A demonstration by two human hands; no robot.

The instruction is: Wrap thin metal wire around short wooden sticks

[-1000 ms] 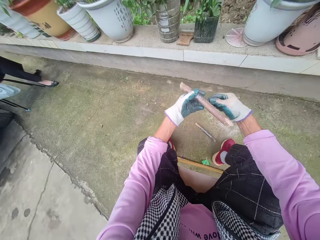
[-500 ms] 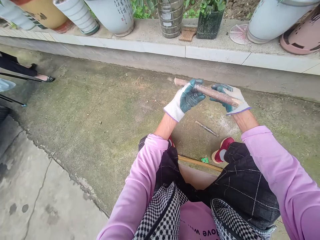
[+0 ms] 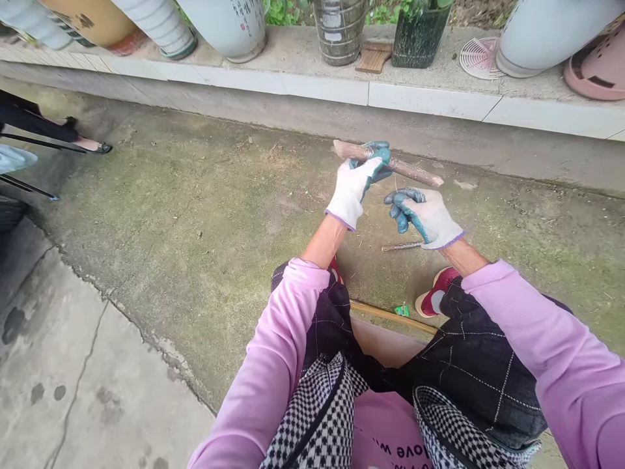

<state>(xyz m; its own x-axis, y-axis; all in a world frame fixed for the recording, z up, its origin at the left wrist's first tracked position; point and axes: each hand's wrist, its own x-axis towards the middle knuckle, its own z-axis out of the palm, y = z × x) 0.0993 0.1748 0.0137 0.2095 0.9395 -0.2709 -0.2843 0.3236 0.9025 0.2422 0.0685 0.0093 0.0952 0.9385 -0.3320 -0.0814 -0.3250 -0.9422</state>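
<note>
My left hand (image 3: 355, 182), in a white glove with a blue-green coated palm, is closed round a thick brown wooden stick (image 3: 416, 172). Thin wire is wound about the stick near the left fingers, and the stick tilts down to the right. A fine strand of wire (image 3: 396, 184) runs from it down to my right hand (image 3: 424, 212). That hand, gloved alike, pinches the strand below the stick. Beneath it on the ground lies a thin, short rod wrapped in something shiny (image 3: 400, 247), its right end hidden by the glove.
Potted plants stand along a tiled ledge (image 3: 312, 85) ahead, with a small wooden board (image 3: 374, 56) among them. A yellowish wooden strip (image 3: 381, 311) and a green wrapper (image 3: 402, 311) are between my feet. At left, another person's foot (image 3: 92, 146) shows beside thin black bars.
My right hand has left the stick's right end and moved down toward me, now pinching the wire strand. My left hand has turned over, back up, still gripping the stick.
</note>
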